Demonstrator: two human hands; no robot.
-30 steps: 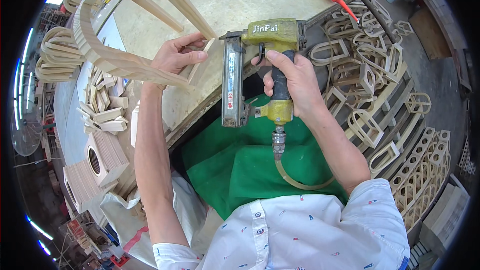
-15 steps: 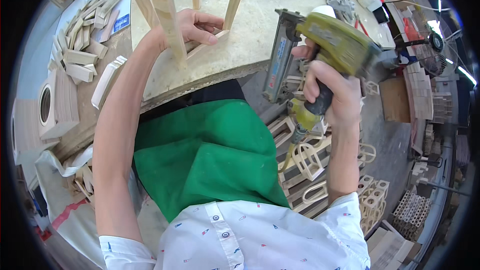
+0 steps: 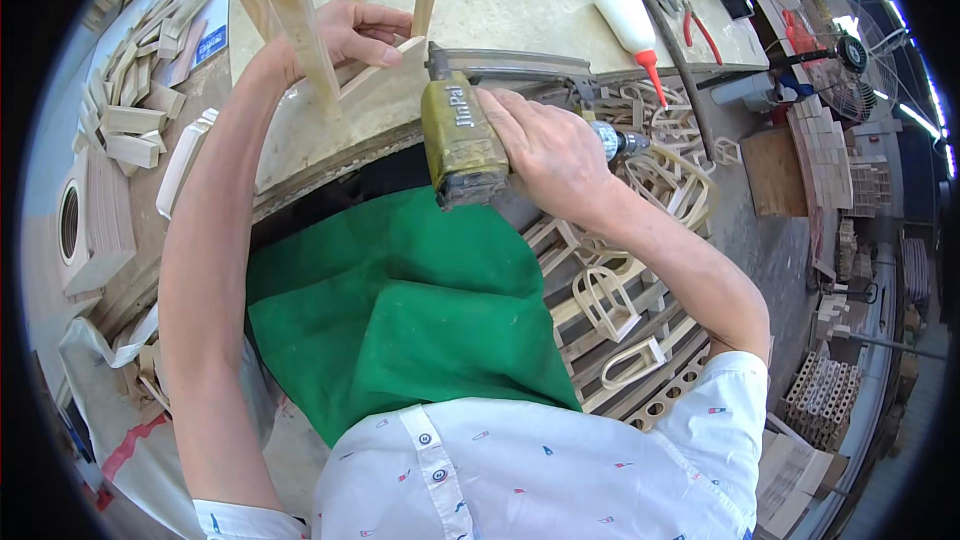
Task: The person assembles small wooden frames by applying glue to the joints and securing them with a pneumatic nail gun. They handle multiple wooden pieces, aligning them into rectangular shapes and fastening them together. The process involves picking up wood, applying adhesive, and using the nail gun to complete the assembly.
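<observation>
At the near part of the workbench [image 3: 520,15] stands a pale wooden frame [image 3: 303,40] with upright legs and a low crosspiece. My left hand [image 3: 345,32] reaches round one leg and grips the frame at the crosspiece, thumb on the near side. A yellow-green nail gun [image 3: 462,145] is held in my right hand [image 3: 550,145], fingers over its body; the handle is hidden beneath. Its nose meets or nearly meets the frame's right corner, beside my left thumb; contact cannot be told. The long magazine lies over the bench, pointing right.
Wood offcuts [image 3: 130,120] are heaped on the left. To the right on the bench are a white glue bottle [image 3: 627,18] with a red nozzle, a dark rod [image 3: 680,75] and red-handled pliers [image 3: 703,35]. Arched wooden frames [image 3: 605,302] are piled below right.
My right hand has swung the nail gun left and turned it, from the bench's right edge to the frame's corner. My left hand keeps its grip on the frame. The view has shifted slightly.
</observation>
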